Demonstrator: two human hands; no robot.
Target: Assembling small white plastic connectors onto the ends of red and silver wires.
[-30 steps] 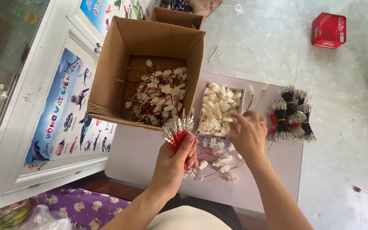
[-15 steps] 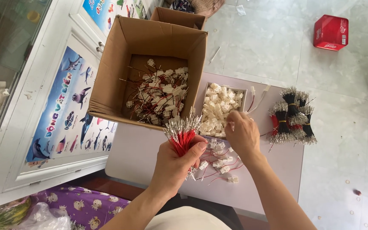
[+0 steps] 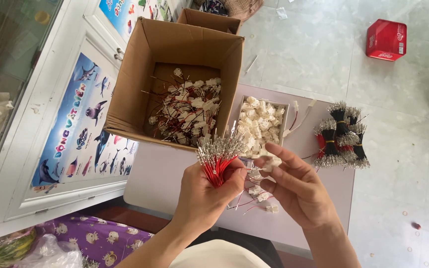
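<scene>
My left hand point(image 3: 205, 194) grips a bundle of short red wires point(image 3: 219, 155) with metal-tipped ends fanned upward. Beside it, my right hand point(image 3: 294, 186) hovers with fingers apart, its fingertips close to the wire tips and to a small white connector near the bundle. Just beyond lies a small tray of white plastic connectors point(image 3: 260, 124). A large open cardboard box point(image 3: 140, 79) at the back left holds many finished red wires with white connectors. Bundles of black and red wires point(image 3: 341, 136) lie on the small pale table point(image 3: 165, 178) to the right.
Loose wired connectors point(image 3: 259, 191) lie on the table under my hands. A second cardboard box point(image 3: 209, 20) stands behind the first. A red box point(image 3: 386, 39) sits on the tiled floor at the far right. A white cabinet with a sea-animal poster point(image 3: 83, 124) runs along the left.
My right hand has drawn back from the connector tray toward the red wire bundle and opened its fingers. My left hand has kept hold of the bundle, shifting slightly.
</scene>
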